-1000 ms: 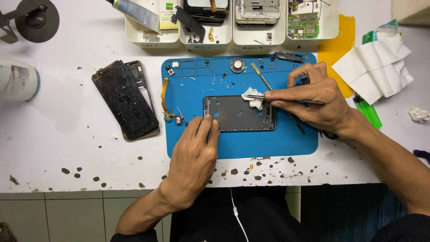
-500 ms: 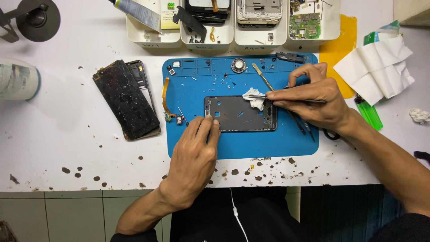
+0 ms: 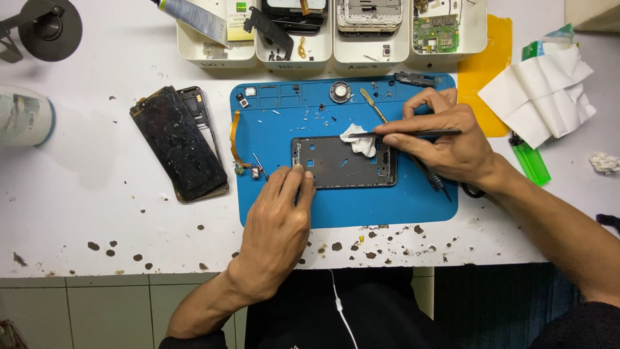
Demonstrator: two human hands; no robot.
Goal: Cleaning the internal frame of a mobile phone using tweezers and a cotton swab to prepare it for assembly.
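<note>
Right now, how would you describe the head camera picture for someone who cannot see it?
A person's left hand steadies a dark phone frame on a blue work mat, while the right hand presses a white wipe onto it with black tweezers. A cracked phone screen lies on the white table beside the mat.

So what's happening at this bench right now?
A person is working on a dark phone frame lying on a blue mat. The left hand presses down on the frame's lower left edge to steady it. The right hand holds thin black tweezers that pinch a small white wad against the frame's upper right part. A cracked phone screen lies to the left on the white table, and white parts trays line the back.
</note>
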